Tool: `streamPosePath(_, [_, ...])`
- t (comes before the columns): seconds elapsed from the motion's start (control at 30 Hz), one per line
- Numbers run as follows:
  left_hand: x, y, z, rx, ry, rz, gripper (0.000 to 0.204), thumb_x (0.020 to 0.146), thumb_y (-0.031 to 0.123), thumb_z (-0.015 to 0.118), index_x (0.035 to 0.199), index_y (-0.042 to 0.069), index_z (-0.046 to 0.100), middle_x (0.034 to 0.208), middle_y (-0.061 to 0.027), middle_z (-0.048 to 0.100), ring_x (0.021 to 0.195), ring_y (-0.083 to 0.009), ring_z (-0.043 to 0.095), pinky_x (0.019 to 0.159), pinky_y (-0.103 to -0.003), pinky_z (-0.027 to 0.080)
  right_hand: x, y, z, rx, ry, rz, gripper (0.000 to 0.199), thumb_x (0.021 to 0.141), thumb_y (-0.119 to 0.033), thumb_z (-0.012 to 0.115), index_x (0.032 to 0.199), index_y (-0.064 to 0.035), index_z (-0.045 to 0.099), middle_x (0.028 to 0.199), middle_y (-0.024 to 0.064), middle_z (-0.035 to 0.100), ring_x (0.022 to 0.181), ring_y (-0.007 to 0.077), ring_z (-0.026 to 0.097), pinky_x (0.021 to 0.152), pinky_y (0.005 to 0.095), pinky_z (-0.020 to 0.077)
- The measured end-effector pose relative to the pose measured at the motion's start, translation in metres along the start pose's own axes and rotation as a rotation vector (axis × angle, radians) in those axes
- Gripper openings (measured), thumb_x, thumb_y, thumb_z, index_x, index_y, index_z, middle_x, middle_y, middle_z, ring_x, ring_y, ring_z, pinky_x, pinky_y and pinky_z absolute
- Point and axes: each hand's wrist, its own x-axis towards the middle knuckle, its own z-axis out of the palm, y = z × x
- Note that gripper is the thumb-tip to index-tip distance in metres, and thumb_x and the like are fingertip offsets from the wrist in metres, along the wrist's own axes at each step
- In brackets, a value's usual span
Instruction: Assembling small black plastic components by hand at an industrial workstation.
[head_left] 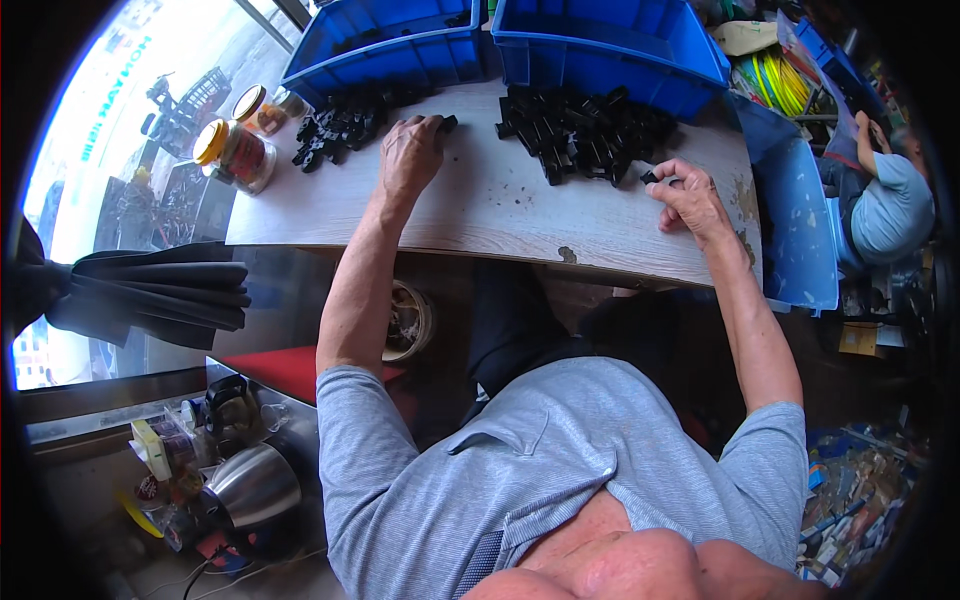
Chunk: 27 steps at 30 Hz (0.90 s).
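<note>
A person in a grey short-sleeved shirt (pixel 580 420) sits at a pale wood-look tabletop (pixel 470 215), seen from above. Low at the left, nearest the viewer, lies a steel kettle (pixel 258 488); beneath the tabletop's front edge stands a round bucket (pixel 408 325). On the tabletop, the right hand (pixel 692 200) is at the right side, its thumb and index finger pinched on a small black piece (pixel 650 178). The left hand (pixel 410 160), left of centre, is turned palm down, its fingers curled and closed on another black piece (pixel 448 123). Just beyond the right hand spreads a large heap of black parts (pixel 575 135); a smaller heap (pixel 338 130) lies left of the left hand. Left of that, a yellow-lidded jar (pixel 238 158) bears a red label, its print too small to tell, with a second jar (pixel 262 112) behind. Two blue bins (pixel 400 68) (pixel 610 60) line the back. At far left, large pale blue-green lettering (pixel 118 95) runs sideways at the bright window (pixel 60 130). Farther off right, beyond a blue tub (pixel 798 210), sits another person (pixel 890 210), near a yellow coil (pixel 783 82).
</note>
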Motion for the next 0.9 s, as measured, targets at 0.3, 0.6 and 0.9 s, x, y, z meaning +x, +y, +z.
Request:
streamPosePath(0.3, [-0.034,0.041,-0.001,-0.185,0.116,-0.013,0.026,0.089,0.011,0.069,0.115,0.007,0.072,0.097,-0.0158,0.073,0.089,-0.0339,0.069,0.084,-0.041,0.054,-0.013,0.002,-0.002,-0.071,-0.069,0.061,0.018,0.085,-0.019,0.077,0.09,-0.0063,0.065,0.06,-0.0013,0.056,0.045,0.0074,0.054,0.042,0.0244,0.0473])
streamPosePath(0.6, [-0.075,0.133,0.004,-1.012,0.059,-0.193,0.03,0.091,-0.001,0.069,0.121,0.0,0.069,0.092,-0.0063,0.074,0.078,-0.0069,0.065,0.065,-0.022,0.052,-0.03,-0.017,0.016,-0.151,0.136,0.161,0.042,0.082,-0.019,0.08,0.117,-0.0047,0.06,0.059,0.001,0.053,0.043,0.0104,0.05,0.04,0.0278,0.0459])
streamPosePath(0.9, [-0.078,0.19,0.003,-1.141,-0.026,-0.157,0.027,0.09,0.005,0.07,0.117,0.0,0.07,0.102,-0.0148,0.074,0.079,-0.0164,0.071,0.067,-0.028,0.057,-0.025,-0.017,0.026,-0.293,0.062,0.198,0.033,0.083,-0.025,0.08,0.104,-0.0042,0.064,0.06,0.0019,0.053,0.042,0.0108,0.048,0.037,0.028,0.0431])
